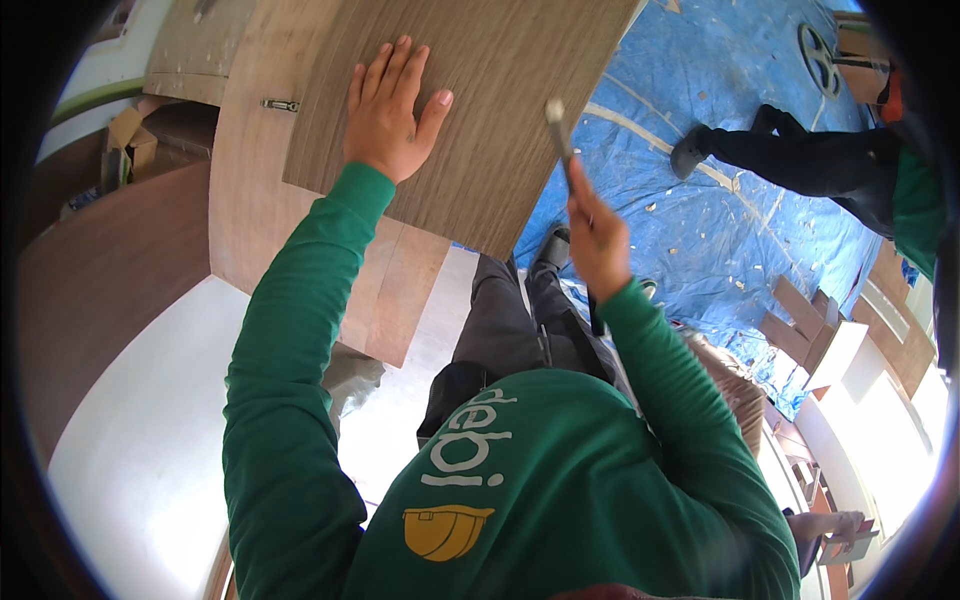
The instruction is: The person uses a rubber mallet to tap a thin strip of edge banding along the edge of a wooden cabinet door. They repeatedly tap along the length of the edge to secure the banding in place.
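My left hand [392, 120] lies flat on a brown wood-grain panel [480, 110], fingers stretched out and thumb apart. The panel rests on a lighter wooden surface [255, 190]. At the panel's right edge, my right hand [600, 245] is closed around a slim hand tool [562, 135] with a dark shaft and a pale, blunt tip. The tool points up and away from me; its exact kind does not show. Left of the panel, a small metal hinge [280, 104] sits at its edge.
Blue sheeting [660, 230] with scattered scraps covers the floor at right. Another person's dark-trousered leg [800, 165] stretches in there. Wood offcuts [800, 315] lie at lower right, where another hand [848, 522] shows. A small cardboard box [130, 140] stands at far left.
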{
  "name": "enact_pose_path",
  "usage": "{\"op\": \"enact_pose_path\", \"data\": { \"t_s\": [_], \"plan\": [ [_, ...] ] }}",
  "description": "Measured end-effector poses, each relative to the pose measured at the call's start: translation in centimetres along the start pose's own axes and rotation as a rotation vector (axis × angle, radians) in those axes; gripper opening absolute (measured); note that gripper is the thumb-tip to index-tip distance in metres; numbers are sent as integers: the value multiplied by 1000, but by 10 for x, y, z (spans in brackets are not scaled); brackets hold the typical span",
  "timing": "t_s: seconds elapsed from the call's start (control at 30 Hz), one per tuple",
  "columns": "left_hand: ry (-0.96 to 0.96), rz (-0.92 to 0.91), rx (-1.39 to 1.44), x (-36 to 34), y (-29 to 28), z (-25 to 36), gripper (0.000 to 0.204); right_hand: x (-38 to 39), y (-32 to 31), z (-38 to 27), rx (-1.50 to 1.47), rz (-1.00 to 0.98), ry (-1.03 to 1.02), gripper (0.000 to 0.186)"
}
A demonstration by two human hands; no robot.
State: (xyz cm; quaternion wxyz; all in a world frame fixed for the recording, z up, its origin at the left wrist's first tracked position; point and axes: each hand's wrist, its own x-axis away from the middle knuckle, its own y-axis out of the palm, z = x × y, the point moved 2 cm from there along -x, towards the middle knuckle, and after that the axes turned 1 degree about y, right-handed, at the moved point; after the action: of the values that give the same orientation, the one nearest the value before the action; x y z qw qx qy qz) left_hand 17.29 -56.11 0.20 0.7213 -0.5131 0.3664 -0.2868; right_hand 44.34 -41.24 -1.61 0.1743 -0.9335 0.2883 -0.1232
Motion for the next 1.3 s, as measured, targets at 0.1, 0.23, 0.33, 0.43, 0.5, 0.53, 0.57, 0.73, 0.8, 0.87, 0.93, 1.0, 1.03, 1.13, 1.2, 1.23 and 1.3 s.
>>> {"op": "enact_pose_path", "data": {
  "t_s": [0.1, 0.23, 0.33, 0.43, 0.5, 0.53, 0.57, 0.73, 0.8, 0.87, 0.93, 1.0, 1.03, 1.13, 1.2, 1.23, 1.3],
  "plan": [
    [8, 2, 18, -5, 0, 2, 63, -60, -19, -11, -135, 70, 234, 53],
    [91, -69, -51, -5, -5, 5, 66, -60, -34, -19, -322, 96, 364, 54],
    [276, -220, -47, -2, -11, 29, 70, -15, -50, -3, -395, 73, 443, 57],
    [453, -321, 70, 20, -4, 82, 73, 24, -66, 14, -376, 88, 549, 58],
    [535, -393, 176, 37, 6, 113, 75, 42, -77, 22, -350, 105, 609, 59],
    [571, -463, 181, 39, 3, 122, 76, 48, -82, 24, -339, 105, 617, 59],
    [605, -533, 186, 41, 0, 130, 77, 54, -85, 26, -328, 103, 624, 59],
    [738, -550, 260, 38, 6, 123, 80, 69, -89, 39, -363, 63, 597, 58],
    [554, -455, 266, 25, 6, 116, 83, 71, -84, 44, -401, 54, 571, 57],
    [404, -366, 242, 14, 8, 120, 86, 72, -77, 43, -424, 42, 565, 56],
    [293, -285, 202, -1, 16, 126, 89, 73, -68, 41, -430, 35, 582, 57],
    [219, -208, 142, -27, 28, 126, 93, 70, -65, 35, -432, 41, 591, 56],
    [223, -193, 122, -39, 35, 126, 92, 69, -64, 34, -431, 57, 601, 55],
    [225, -152, 65, -74, 52, 127, 90, 73, -64, 39, -427, 70, 623, 55],
    [211, -115, 37, -99, 63, 128, 89, 74, -67, 42, -415, 66, 630, 55],
    [196, -106, 28, -106, 66, 128, 87, 76, -68, 43, -408, 61, 636, 55],
    [162, -84, 9, -114, 69, 128, 84, 79, -71, 46, -385, 38, 649, 55]
  ]
}}
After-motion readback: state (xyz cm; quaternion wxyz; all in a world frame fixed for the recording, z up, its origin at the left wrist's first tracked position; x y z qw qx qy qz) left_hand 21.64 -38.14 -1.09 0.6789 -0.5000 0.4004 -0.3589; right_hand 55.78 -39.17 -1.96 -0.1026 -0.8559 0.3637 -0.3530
